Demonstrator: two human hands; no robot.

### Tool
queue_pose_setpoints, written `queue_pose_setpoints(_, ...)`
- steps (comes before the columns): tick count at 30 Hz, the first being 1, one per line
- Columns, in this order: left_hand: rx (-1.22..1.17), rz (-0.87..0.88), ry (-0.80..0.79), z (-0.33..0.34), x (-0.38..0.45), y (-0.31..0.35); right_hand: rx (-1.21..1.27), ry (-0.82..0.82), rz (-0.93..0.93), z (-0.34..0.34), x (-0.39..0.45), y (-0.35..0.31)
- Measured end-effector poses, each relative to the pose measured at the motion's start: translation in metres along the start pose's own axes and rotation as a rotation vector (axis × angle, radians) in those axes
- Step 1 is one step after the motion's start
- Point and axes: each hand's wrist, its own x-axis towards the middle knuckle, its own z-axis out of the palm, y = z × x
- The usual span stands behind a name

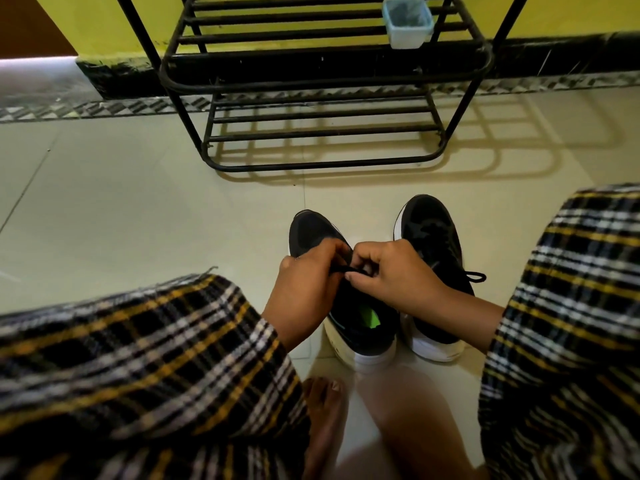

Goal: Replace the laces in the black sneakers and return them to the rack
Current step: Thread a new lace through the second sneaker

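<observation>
On the tiled floor (138, 202), just in front of the black rack (325, 74), 2 black sneakers stand side by side, toes toward the rack. My left hand (308, 282) and right hand (391, 271) meet over the tongue of the left sneaker (311, 230), each with fingers curled and pinching the black lace (346, 269) stretched between them. The right sneaker (433, 230) stands just beside it, untouched, with a lace loop (476, 276) showing at its outer side; it appears already laced. I cannot tell which eyelet the lace now serves, as my knuckles hide it. The step in hand is judged to be drawing the lace snug. To do it well, I should pull both ends evenly, keep the lace flat, untwisted, and hold the shoe steady against the floor. A pale blue tub (408, 22) sits on the rack's upper shelf.
</observation>
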Motion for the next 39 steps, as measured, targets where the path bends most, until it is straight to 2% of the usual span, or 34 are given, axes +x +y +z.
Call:
queue_pose_setpoints(10, -0.005, -0.018, -0.107, 0.004, 0.010, -0.002, -0.059, 0.024, -0.028, 0.003, 0.001, -0.006)
queue_pose_setpoints(18, -0.140, -0.029, -0.128, -0.007, 0.008, -0.006, -0.086, 0.020, -0.001, 0.003, 0.000, 0.001)
queue_pose_setpoints(19, -0.216, -0.065, -0.130, -0.008, 0.007, -0.007, -0.095, 0.027, -0.002, 0.003, 0.000, 0.002)
queue_pose_setpoints(22, -0.648, -0.280, -0.109, -0.011, 0.007, -0.001, -0.097, 0.062, -0.009, 0.003, 0.000, 0.002)
queue_pose_setpoints(26, -1.042, -0.477, -0.071, -0.016, 0.009, 0.010, -0.078, 0.079, -0.059, 0.004, -0.001, 0.001)
queue_pose_setpoints(32, -1.359, -0.637, -0.001, -0.023, 0.012, 0.013, -0.057, 0.035, -0.105, 0.000, -0.002, 0.002)
queue_pose_setpoints(37, -1.240, -0.701, 0.119, -0.023, 0.008, 0.001, -0.216, -0.037, -0.079, -0.007, -0.002, 0.010)
queue_pose_setpoints(39, -1.128, -0.740, 0.166, -0.025, 0.005, -0.008, -0.129, -0.026, -0.001, -0.008, -0.003, 0.018)
